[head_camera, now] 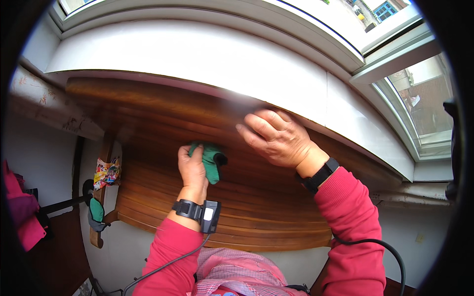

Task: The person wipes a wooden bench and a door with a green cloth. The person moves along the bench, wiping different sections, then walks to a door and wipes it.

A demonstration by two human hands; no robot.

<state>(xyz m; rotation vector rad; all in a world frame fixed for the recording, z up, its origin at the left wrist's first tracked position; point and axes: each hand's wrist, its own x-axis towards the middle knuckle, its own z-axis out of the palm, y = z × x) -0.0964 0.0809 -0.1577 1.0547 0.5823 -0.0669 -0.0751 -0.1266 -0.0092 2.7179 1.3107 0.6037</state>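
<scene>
My left hand (192, 166) pinches a crumpled green cloth (212, 162) with a dark part, over the slatted surface of a brown wooden bench (222, 218). To the right and higher up, my right hand (279, 138) lies by the bench's upper rail (148, 96), just below the white window sill (185, 48). Its back faces me and the fingers are bent; the palm and whatever it may touch are hidden. Each wrist wears a black strap, and the left one carries a small device (210, 217) with a cable.
On the bench's left arm hang a colourful patterned cloth (107, 173) and a green and grey cloth piece (97, 214). Pink clothing (22, 211) is at the far left. An open window sash (414, 107) stands at upper right. A black cable (389, 246) loops from the right sleeve.
</scene>
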